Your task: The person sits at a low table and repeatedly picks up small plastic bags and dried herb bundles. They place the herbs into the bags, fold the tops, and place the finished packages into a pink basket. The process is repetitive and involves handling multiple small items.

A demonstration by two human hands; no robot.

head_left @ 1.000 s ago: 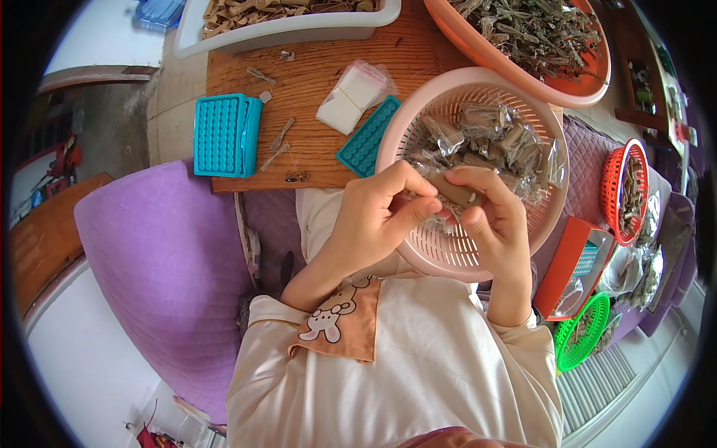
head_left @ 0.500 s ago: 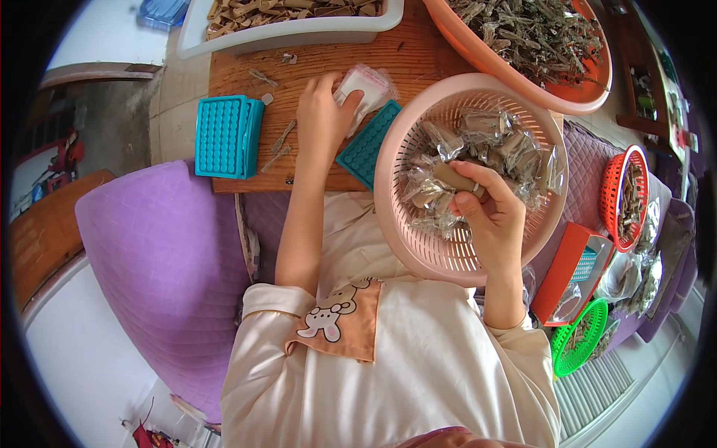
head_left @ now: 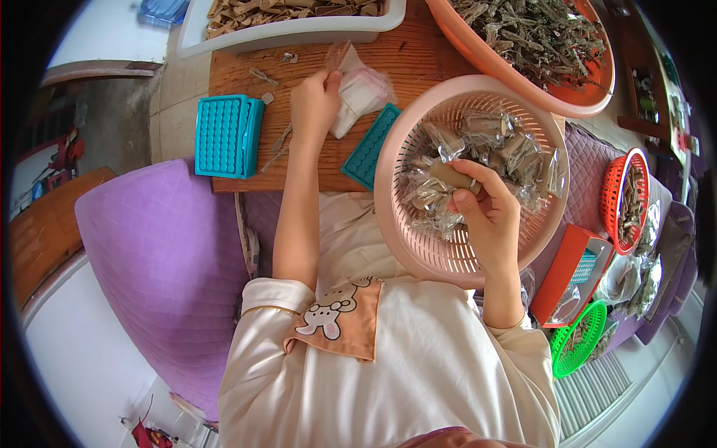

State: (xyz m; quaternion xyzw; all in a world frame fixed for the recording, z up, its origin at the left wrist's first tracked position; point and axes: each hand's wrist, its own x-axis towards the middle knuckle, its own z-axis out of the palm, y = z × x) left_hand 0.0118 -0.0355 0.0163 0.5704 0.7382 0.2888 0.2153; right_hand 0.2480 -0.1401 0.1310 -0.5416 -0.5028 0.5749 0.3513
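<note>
My left hand [head_left: 314, 104] pinches the edge of a clear plastic bag [head_left: 345, 55] that stands up off a pile of small flat bags [head_left: 361, 95] on the wooden table. Over a pink slotted basket [head_left: 396, 142], the fingers of my right hand [head_left: 489, 213] are closed on a smooth olive-brown piece [head_left: 450, 175]; its exact kind is unclear. Below that hand, several clear-wrapped packets of dried grey-brown plant matter [head_left: 515, 153] fill the basket. A teal plastic tray with rows of round bumps [head_left: 371, 147] lies between the bags and the basket.
A stack of teal trays [head_left: 228, 137] sits at the table's left edge. Behind are a white tub [head_left: 299, 33] of brown pieces and an orange basin [head_left: 556, 104] of dried plants. To the right stand a red basket [head_left: 616, 194], an orange-red box [head_left: 553, 291] and a green basket [head_left: 571, 355].
My left hand has drawn back slightly from the pile, and a clear bag now rises at its fingertips. My right hand keeps its hold, almost unmoved.
</note>
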